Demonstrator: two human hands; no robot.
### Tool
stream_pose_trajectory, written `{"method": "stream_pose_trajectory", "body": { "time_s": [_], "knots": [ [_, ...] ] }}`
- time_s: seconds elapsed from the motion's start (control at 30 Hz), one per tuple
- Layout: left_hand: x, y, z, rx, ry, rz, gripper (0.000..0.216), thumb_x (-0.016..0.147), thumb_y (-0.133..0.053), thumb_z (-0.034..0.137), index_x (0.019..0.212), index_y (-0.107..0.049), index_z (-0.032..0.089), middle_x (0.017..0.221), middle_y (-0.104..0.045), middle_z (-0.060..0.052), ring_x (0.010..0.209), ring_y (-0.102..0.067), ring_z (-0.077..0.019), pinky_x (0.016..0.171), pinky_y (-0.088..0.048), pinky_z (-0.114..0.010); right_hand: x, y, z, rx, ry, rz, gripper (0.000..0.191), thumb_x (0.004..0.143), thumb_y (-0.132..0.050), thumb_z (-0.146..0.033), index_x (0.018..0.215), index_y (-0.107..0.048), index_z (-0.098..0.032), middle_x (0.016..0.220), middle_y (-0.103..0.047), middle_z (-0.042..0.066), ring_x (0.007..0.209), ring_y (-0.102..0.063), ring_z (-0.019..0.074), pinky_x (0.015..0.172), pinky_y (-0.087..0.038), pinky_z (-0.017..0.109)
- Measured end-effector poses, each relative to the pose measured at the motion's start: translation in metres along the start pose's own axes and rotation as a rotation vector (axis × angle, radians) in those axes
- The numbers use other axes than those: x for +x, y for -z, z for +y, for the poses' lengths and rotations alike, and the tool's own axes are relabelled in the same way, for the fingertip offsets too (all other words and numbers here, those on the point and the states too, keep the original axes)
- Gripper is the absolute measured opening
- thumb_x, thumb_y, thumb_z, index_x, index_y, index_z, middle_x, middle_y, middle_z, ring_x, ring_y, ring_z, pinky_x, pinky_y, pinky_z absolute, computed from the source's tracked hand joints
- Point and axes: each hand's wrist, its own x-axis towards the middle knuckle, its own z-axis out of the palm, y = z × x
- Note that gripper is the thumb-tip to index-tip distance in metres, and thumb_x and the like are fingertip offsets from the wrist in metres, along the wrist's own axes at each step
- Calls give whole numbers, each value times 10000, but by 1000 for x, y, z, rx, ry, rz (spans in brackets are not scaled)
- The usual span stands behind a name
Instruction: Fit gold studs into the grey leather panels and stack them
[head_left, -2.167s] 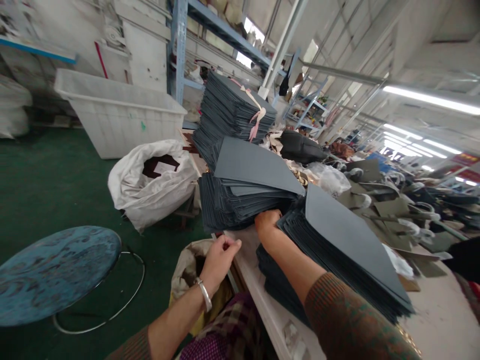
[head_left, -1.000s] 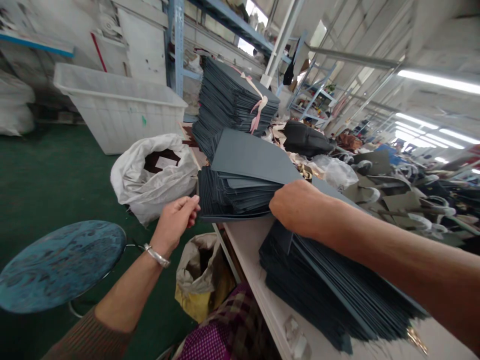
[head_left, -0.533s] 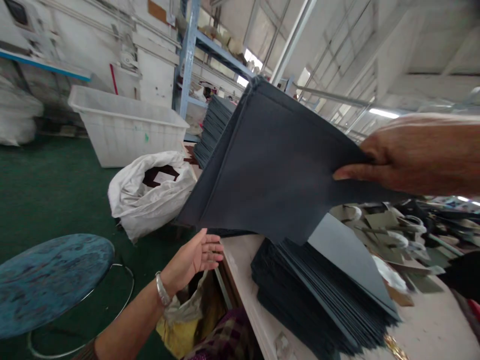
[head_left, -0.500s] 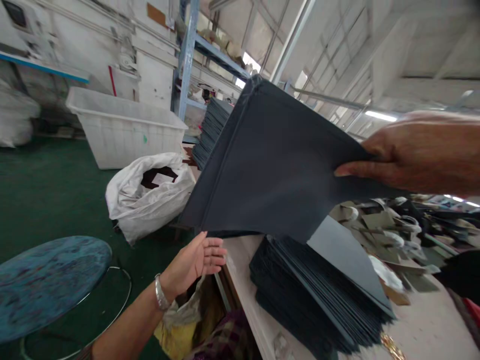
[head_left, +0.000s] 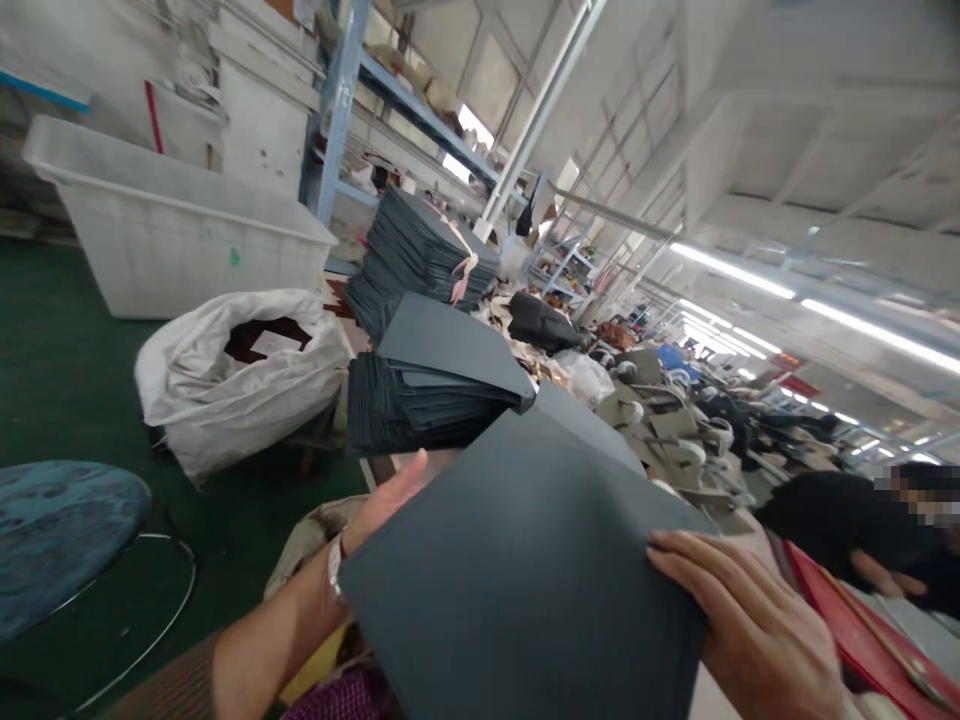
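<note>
A flat dark grey leather-like panel (head_left: 517,560) fills the lower middle, tilted in front of me. My right hand (head_left: 765,620) grips its right edge, with the fingers lying over the upper face and the thumb out of sight. Behind the panel's left edge is my left hand (head_left: 386,500), its thumb stretched out; the panel hides its other fingers. I cannot tell whether the left hand touches the panel. Just beyond lies a stack of similar dark panels (head_left: 420,400) on the table. Another tall stack (head_left: 420,255), tied with a pinkish strip, stands farther back.
On the left floor are a white sack (head_left: 240,380), a large white bin (head_left: 180,220) and a blue round stool (head_left: 67,540). Blue shelving (head_left: 341,110) rises behind. Grey pieces with white loops (head_left: 675,420) crowd the right. A co-worker's hand (head_left: 885,575) shows at far right beside a red item (head_left: 847,630).
My right hand has lowered the panel from a raised position to near me. My left hand is now partly behind it. The view has swung right, uncovering the stacks beyond.
</note>
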Motion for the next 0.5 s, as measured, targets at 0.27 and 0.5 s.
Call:
{"method": "stream_pose_trajectory", "body": {
  "time_s": [0.27, 0.5],
  "knots": [
    [5, -23, -33, -19, 80, -16, 477, 752, -660, 218, 1226, -607, 224, 1073, -716, -64, 947, -689, -242, 870, -502, -348, -79, -26, -30, 109, -317, 78, 226, 919, -459, -68, 948, -649, -187, 1000, -731, 79, 933, -671, 194, 889, -502, 349],
    [-20, -64, -58, 148, 228, -163, 472, 785, -722, 294, 1246, -623, 271, 1082, -722, -48, 1006, -678, -247, 940, -482, -364, -132, -19, -35, 86, -200, 125, 226, 943, -472, -247, 962, -696, -243, 999, -752, 38, 909, -701, 201, 791, -562, 290]
  ]
}}
